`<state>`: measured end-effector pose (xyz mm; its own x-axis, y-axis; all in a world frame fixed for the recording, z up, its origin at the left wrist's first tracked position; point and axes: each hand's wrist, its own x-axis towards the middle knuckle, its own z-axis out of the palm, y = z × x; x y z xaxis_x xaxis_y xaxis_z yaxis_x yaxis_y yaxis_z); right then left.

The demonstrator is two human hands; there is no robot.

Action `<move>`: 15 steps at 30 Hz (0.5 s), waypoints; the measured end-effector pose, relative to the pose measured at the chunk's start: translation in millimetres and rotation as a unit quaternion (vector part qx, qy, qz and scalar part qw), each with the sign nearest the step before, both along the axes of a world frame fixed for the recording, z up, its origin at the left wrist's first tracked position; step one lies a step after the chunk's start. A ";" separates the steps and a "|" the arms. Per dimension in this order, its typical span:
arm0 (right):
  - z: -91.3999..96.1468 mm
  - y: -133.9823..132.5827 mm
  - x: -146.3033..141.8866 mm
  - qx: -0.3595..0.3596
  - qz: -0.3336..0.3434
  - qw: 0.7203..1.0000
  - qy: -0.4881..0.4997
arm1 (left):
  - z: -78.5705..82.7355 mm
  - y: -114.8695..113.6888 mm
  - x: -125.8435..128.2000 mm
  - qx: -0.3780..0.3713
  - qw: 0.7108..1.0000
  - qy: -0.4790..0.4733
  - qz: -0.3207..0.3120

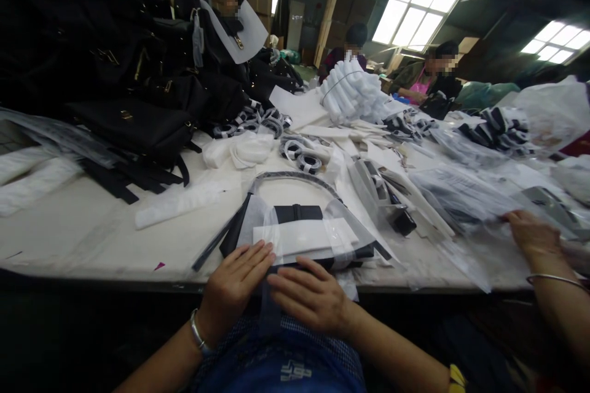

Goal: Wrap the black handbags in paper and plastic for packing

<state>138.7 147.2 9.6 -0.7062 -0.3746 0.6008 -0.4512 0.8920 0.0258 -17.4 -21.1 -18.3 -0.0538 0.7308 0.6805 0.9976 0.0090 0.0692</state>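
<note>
My left hand point(235, 285) lies flat, fingers stretched out, on the near edge of a clear plastic bag point(343, 233). Inside the bag sits a small black purse point(298, 214) with white paper point(304, 237) over it. My right hand point(311, 296) rests beside the left, fingers extended and pressing the bag's near flap at the table's front edge. A black strap point(221, 234) runs out from the bag's left side. Neither hand grips anything.
A pile of black handbags point(133, 86) fills the back left. White foam wrap point(353, 95), striped straps point(299, 156) and more plastic bags point(461, 196) cover the table point(69, 227). Another person's hand point(534, 236) with a bangle reaches in at right. Other people sit at the far end.
</note>
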 end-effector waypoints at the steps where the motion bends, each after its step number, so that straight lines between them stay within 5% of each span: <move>1: -7.5 -3.4 7.7 0.007 0.010 1.000 -0.008 | -1.1 0.0 0.3 -0.002 1.000 -0.002 -0.002; 7: -55.9 -14.9 8.1 0.016 -0.020 0.999 -0.033 | -4.9 0.2 -0.5 0.001 1.000 -0.008 -0.006; 15: -40.6 -47.2 -3.4 -0.159 0.003 0.987 0.010 | -15.4 2.4 -1.7 0.016 1.000 -0.004 0.009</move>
